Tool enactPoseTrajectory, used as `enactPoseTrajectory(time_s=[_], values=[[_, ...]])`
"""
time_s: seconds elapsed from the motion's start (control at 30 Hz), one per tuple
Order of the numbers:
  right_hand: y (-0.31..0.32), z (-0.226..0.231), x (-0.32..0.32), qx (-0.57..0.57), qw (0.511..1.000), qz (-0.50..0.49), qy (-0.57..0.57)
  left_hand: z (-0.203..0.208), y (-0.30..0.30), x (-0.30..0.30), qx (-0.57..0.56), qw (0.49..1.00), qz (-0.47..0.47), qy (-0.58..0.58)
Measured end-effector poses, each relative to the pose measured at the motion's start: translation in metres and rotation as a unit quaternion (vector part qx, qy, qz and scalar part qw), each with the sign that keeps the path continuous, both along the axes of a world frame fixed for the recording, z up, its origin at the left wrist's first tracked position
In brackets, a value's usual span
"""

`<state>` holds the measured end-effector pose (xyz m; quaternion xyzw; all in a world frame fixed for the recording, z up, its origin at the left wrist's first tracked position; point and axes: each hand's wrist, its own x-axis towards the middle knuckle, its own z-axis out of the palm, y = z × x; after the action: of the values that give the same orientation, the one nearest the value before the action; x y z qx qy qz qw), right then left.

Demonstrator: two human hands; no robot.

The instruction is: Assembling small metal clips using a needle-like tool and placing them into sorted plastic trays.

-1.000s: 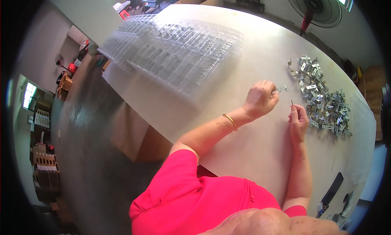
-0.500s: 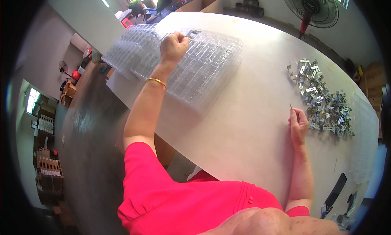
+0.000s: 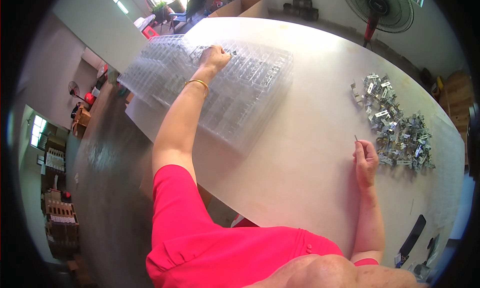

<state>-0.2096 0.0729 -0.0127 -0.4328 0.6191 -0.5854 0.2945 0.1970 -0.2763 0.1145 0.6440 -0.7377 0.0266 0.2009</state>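
The tray (image 3: pixel 250 95) was a clear plastic sheet of many small square pockets, lying flat on the far left part of the white table (image 3: pixel 300 153), its near corner overhanging the table's left edge. More clear trays lay under and beside it toward the far left. A small dark part (image 3: pixel 233 52) sat at the fingertips of the left hand (image 3: pixel 214 57), just over a pocket near the tray's far edge. The pin (image 3: pixel 356 137) was thin, short and metal, held upright in the right hand (image 3: pixel 366 160). The pile (image 3: pixel 395 125) of shiny bent metal clips lay loose on the table, just beyond that hand.
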Motion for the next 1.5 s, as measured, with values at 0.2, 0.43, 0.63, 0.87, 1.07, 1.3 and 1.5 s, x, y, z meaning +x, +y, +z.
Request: enactPoseTrajectory(time_s=[0.2, 0.43, 0.63, 0.87, 1.07, 1.3, 1.5], values=[[-0.005, 0.006, 0.001, 0.004, 1.000, 0.008, -0.007, -0.001, -0.006, -0.004, -0.001, 0.999, -0.009, -0.036], [0.002, 0.004, 0.000, 0.002, 1.000, 0.008, -0.008, 0.003, 0.008, -0.015, -0.004, 0.999, -0.011, -0.043], [0.004, 0.004, 0.002, 0.028, 1.000, 0.011, -0.004, 0.011, 0.038, -0.006, -0.059, 0.997, -0.034, -0.043], [-0.001, -0.006, -0.021, 0.009, 1.000, 0.007, 0.003, 0.028, 0.185, 0.036, -0.220, 0.970, -0.070, 0.072], [-0.006, -0.007, -0.023, 0.004, 1.000, 0.013, 0.010, -0.009, 0.319, 0.112, -0.268, 0.949, 0.044, 0.159], [-0.007, -0.005, -0.026, 0.011, 0.999, -0.007, 0.033, -0.044, 0.416, 0.158, -0.177, 0.884, 0.123, 0.414], [-0.005, -0.007, -0.031, 0.016, 0.997, -0.024, 0.078, -0.082, 0.451, 0.155, 0.497, 0.746, 0.032, 0.443]])
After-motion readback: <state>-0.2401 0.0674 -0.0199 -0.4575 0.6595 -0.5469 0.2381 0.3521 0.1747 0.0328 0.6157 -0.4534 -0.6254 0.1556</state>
